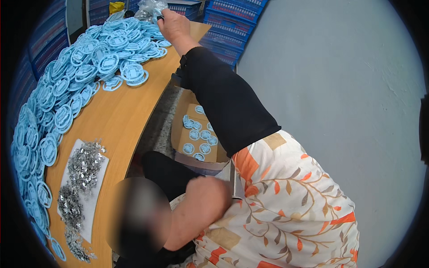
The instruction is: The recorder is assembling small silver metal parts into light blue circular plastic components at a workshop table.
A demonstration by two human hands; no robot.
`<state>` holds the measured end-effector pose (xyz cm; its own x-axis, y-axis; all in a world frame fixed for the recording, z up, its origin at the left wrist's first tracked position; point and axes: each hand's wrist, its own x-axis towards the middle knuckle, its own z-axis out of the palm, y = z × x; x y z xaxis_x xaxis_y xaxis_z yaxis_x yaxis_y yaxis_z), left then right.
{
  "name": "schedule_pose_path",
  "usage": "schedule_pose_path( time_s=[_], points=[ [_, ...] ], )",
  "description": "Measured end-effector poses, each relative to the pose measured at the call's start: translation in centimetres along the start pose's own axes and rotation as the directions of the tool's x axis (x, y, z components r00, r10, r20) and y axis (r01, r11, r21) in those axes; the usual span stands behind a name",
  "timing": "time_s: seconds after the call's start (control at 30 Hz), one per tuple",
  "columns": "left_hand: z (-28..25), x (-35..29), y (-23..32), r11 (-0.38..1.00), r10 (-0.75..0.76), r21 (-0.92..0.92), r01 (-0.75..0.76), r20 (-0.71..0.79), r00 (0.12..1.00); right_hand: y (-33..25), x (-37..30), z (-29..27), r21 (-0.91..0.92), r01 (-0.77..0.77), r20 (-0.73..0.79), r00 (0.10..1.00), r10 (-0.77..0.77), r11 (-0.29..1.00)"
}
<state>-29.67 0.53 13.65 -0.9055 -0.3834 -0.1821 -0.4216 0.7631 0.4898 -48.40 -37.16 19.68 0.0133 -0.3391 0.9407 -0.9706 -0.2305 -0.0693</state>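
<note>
Right hand: your right hand (173, 24) is stretched to the bench's far end, clenched on a blue plastic ring (157, 14) at the edge of the ring heap (80, 71).
Left hand: hidden behind a blur; I cannot tell its state.
Bench (120, 120): metal clips (80, 174) lie on white paper, kept apart from the rings.
Carton (196, 134): sits below the bench edge, holding more rings.

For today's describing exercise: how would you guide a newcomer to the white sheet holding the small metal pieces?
Start at the long wooden table, heaped along its far edge with light blue plastic rings. Follow the table to its near end, where a white sheet lies flat. Unlike the blue rings, it carries heaps of tiny silvery metal pieces.
</note>
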Motion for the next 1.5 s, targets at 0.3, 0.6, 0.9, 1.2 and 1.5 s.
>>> schedule_pose_path(
  time_s=[0.3,0.6,0.9,1.2,1.5],
  points=[
    [-3.5,-1.0,0.2,0.632,-0.208,-0.655,-0.414,-0.658,0.723,-1.4,-1.9,0.5,-0.026,-0.033,0.182,0.983,0.037,0.999],
    [-5.1,-2.7,-1.2,0.512,0.23,-0.724,-0.463,-0.403,0.886,-1.3,-3.7,0.4,0.0,0.016,0.243,0.97,-0.016,1.0],
    [-5.4,-2.9,-0.7,0.726,-0.066,-0.545,-0.419,-0.663,0.746,-3.5,-5.1,1.6,0.037,0.105,0.235,0.966,-0.111,0.994],
    [-5.7,1.6,-2.9,0.799,-0.185,-0.474,-0.37,-0.779,0.6,-10.2,-8.1,3.9,0.146,0.316,0.308,0.886,-0.347,0.937],
    [-6.4,-0.1,-3.2,0.539,-0.24,-0.784,-0.309,-0.494,0.836,-12.6,-9.8,3.1,0.241,0.518,0.424,0.705,-0.569,0.821]
  ],
)
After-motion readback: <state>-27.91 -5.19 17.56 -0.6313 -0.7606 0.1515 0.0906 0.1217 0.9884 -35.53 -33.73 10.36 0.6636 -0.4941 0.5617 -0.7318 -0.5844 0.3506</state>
